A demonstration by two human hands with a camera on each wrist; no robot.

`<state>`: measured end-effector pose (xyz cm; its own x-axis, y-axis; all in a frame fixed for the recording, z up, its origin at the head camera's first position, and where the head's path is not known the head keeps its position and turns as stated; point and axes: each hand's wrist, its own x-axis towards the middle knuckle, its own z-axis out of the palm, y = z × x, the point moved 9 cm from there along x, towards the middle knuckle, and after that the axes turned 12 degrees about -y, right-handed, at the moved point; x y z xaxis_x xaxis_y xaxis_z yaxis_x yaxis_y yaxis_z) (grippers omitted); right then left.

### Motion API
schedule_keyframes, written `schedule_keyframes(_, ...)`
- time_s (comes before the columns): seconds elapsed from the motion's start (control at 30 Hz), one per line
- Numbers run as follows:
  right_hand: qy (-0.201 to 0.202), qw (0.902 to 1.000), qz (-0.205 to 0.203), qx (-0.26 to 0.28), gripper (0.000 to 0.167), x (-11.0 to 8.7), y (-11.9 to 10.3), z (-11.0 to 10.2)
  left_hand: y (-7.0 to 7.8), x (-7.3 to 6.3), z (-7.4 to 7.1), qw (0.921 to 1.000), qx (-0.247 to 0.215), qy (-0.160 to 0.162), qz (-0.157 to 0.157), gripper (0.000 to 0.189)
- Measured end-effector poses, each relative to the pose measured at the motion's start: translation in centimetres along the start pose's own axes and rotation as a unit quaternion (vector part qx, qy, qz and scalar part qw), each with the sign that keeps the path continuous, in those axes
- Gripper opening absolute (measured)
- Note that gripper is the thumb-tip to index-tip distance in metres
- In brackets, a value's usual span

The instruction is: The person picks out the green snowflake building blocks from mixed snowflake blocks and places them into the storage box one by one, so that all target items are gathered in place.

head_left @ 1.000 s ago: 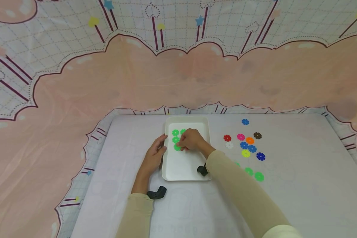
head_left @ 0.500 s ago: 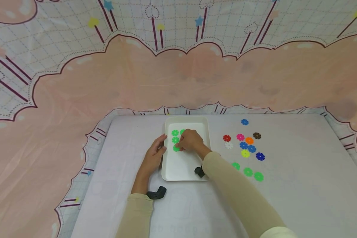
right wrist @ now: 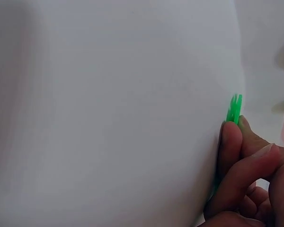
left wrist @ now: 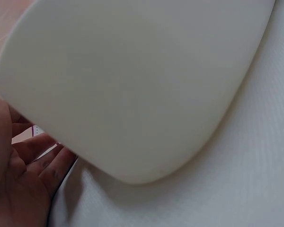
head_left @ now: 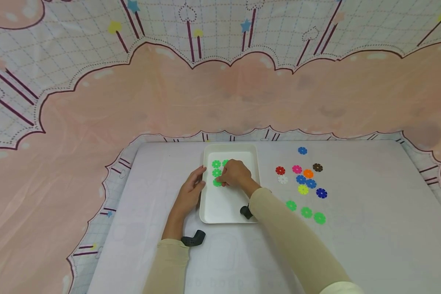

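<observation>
A shallow white tray (head_left: 228, 208) lies on the table. Against its left edge rests my left hand (head_left: 189, 192), thumb and fingertips touching the rim; the left wrist view shows these fingers (left wrist: 49, 165) partly hidden behind the tray wall. Inside the tray, my right hand (head_left: 236, 173) pinches a green snowflake disc (head_left: 217, 183) between thumb and forefinger. In the right wrist view the held disc (right wrist: 234, 109) shows edge-on. Just beyond it lie more green discs (head_left: 216, 172) at the tray's upper left, one partly covered by the right hand.
Right of the tray, several loose discs lie on the white tabletop (head_left: 371, 196): red (head_left: 280, 170), pink (head_left: 297, 169), brown (head_left: 317, 167), orange, white, yellow (head_left: 303, 189) and blue ones. Nearer the right forearm sit three green discs (head_left: 306, 212). A patterned cloth (head_left: 242, 98) hangs behind.
The pinched green disc has shifted very slightly within the tray. My right forearm has moved a little left, uncovering the nearest loose green disc. The left hand stays in place.
</observation>
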<state>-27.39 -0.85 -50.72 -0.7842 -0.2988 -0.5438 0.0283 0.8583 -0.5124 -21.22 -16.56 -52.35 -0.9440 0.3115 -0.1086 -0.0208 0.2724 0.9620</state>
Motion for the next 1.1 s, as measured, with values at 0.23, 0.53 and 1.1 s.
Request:
schedule_keyframes(0.23, 0.008, 0.9998, 0.016, -0.001, 0.030, 0.06, 0.07, 0.23, 0.02, 0.00, 0.02, 1.0000, 0.000, -0.003, 0.003, 0.047)
schedule_keyframes(0.53, 0.011, 0.9999, 0.008, 0.004, 0.030, -0.06, 0.20, 0.18, 0.08, -0.04, -0.04, 1.0000, 0.006, -0.002, 0.003, 0.047)
schedule_keyframes(1.1, -0.011, 0.9988, -0.039, 0.028, 0.027, 0.17, 0.42, 0.11, 0.31, -0.14, 0.11, 1.0000, 0.001, -0.005, 0.004, 0.047)
